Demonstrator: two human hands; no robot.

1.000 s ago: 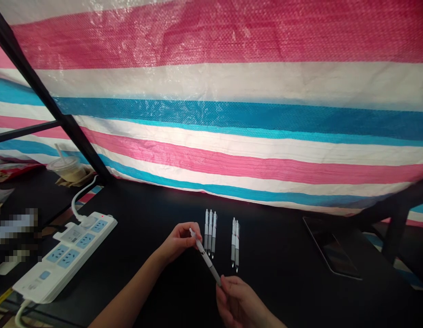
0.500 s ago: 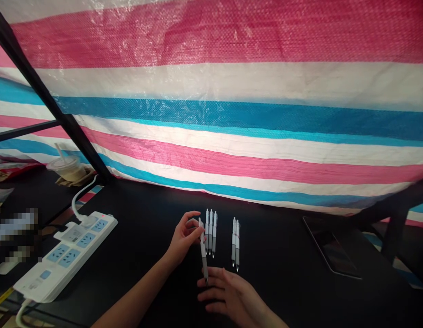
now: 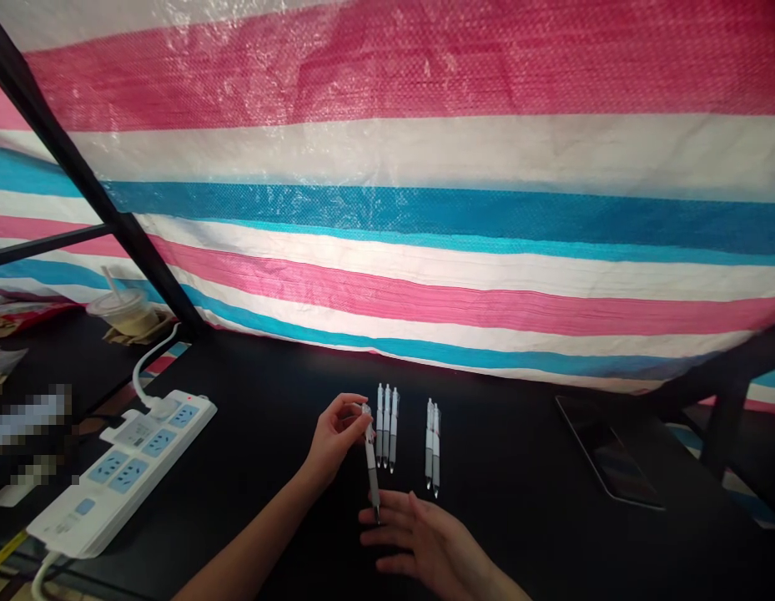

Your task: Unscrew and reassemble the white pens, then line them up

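Note:
Between its thumb and fingers, my left hand pinches the upper end of a white pen with a grey grip. The pen slants, its tip pointing down toward me. My right hand is open, fingers spread, just by the pen's tip; whether they touch I cannot tell. Right beside my left hand lie three like pens in a row on the black table. A pair of the same pens lies farther right.
A white power strip with a plugged cord lies at the left. Behind it stands a lidded drink cup. A dark phone or tablet lies at the right. A striped plastic sheet hangs along the back edge.
My left fingers have closed down slightly over the top of the pen. The right hand and the lying pens are nearly unchanged.

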